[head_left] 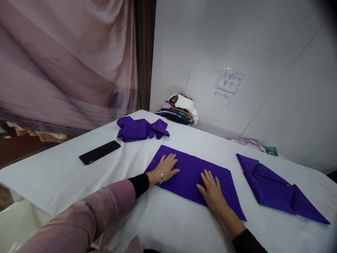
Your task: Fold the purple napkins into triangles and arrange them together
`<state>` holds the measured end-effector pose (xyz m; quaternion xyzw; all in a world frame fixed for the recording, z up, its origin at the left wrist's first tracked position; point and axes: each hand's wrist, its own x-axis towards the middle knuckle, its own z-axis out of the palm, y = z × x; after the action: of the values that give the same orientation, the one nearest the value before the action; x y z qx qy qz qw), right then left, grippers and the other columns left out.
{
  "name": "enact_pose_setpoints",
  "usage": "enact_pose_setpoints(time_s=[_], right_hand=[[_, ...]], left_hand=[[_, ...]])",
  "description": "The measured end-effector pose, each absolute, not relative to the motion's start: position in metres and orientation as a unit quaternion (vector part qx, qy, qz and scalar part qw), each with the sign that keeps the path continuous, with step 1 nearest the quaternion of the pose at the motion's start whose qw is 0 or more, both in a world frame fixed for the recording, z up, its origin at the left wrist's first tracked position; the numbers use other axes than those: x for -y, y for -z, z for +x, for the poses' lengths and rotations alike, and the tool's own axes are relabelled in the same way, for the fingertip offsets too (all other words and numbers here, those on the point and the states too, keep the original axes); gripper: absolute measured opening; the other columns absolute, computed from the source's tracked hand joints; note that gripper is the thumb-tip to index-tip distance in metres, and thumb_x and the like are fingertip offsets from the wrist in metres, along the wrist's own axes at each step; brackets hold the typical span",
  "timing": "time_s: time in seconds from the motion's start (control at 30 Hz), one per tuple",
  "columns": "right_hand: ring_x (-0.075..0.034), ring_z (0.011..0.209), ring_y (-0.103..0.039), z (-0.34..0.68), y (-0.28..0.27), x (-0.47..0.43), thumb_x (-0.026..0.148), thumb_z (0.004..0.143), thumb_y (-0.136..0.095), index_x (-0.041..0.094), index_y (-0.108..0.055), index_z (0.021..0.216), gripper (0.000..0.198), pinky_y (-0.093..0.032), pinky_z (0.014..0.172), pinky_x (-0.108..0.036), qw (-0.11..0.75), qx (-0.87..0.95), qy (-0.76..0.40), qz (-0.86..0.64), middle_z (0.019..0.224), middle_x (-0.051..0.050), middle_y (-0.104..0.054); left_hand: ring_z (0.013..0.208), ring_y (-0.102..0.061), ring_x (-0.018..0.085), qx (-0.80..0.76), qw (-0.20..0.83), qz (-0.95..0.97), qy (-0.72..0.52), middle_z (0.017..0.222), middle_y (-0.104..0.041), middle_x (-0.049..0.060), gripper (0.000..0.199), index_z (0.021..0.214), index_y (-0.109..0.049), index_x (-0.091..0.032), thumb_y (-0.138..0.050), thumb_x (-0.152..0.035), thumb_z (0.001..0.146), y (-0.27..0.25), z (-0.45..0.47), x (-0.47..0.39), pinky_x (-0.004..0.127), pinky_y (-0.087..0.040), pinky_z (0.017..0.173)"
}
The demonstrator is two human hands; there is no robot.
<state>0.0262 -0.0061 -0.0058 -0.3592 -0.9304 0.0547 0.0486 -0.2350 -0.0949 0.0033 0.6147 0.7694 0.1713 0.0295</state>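
A cloth (189, 174) lies midway along the worktop (118, 202), the left hand (167, 168) on its left part and the right hand (212, 193) toward its right. Another cloth (276, 195) lies just beside it, to the right. Behind it and to the left sits a cloth bundle (134, 129), with a phone (100, 152) before and left of that. Beyond the far edge, a clothes pile (181, 109) stands by the wall (279, 45), left of and below two paper signs (228, 80). A curtain (71, 63) hangs far left.
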Motion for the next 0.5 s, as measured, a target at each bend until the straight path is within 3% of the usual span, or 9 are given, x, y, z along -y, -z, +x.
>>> enact_pose_setpoints(time_s=[0.17, 0.5], right_hand=[[-0.024, 0.138, -0.013, 0.019, 0.014, 0.026, 0.058, 0.089, -0.024, 0.018, -0.03, 0.141, 0.065, -0.008, 0.11, -0.047, 0.02, 0.943, -0.08, -0.323, 0.149, -0.007, -0.02], [-0.023, 0.138, -0.011, 0.152, 0.008, -0.006, 0.05, 0.092, -0.024, 0.017, -0.025, 0.142, 0.06, -0.01, 0.108, -0.05, 0.009, 0.831, -0.044, -0.555, 0.15, -0.008, -0.017]], left_hand=[[0.137, -0.017, 0.027, -0.745, 0.066, 0.655, -0.107, 0.148, -0.027, 0.013, 0.074, 0.137, -0.034, -0.015, -0.03, -0.064, 0.082, 0.006, -0.219, 0.111, 0.048, -0.01, 0.11], [0.137, -0.016, 0.027, -0.761, 0.047, 0.644, -0.069, 0.148, -0.026, 0.011, 0.076, 0.139, -0.032, -0.012, -0.028, -0.063, 0.082, 0.004, -0.232, 0.102, 0.047, -0.011, 0.11]])
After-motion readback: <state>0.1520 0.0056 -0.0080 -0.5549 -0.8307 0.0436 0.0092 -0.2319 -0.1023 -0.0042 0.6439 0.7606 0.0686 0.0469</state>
